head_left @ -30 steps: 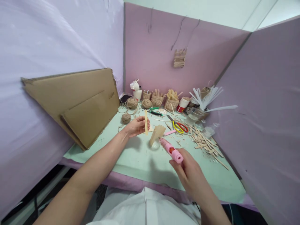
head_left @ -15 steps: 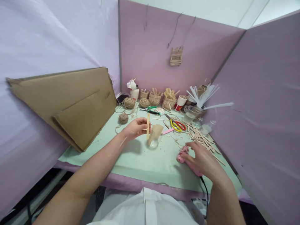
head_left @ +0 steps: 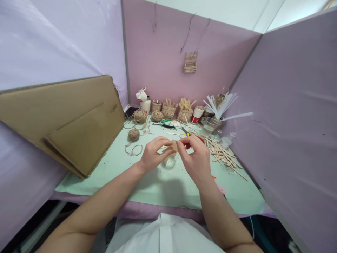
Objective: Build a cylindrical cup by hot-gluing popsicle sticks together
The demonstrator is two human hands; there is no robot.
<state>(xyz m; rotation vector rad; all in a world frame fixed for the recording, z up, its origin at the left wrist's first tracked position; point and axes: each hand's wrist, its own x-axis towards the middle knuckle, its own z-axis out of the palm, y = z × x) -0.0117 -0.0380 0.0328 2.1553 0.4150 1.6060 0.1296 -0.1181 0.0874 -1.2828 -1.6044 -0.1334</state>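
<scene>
Lilac booth walls (head_left: 289, 105), mint tabletop (head_left: 113, 165), craft clutter along the back.
The stick-covered clear container (head_left: 170, 162) sits mid-table between both hands, probably so they can steady it from either side. Left hand (head_left: 156, 153): thumb and index bend toward each other by the sticks, can't tell if they're pinching anything. Right hand (head_left: 196, 158): thumb and index tips come close together at the container's far end, can't tell what's between. Spare sticks (head_left: 185, 104) stand in baskets (head_left: 181, 115), I guess for easy grabbing. Red-and-white cup (head_left: 197, 115) might carry a logo, too tiny to read.
</scene>
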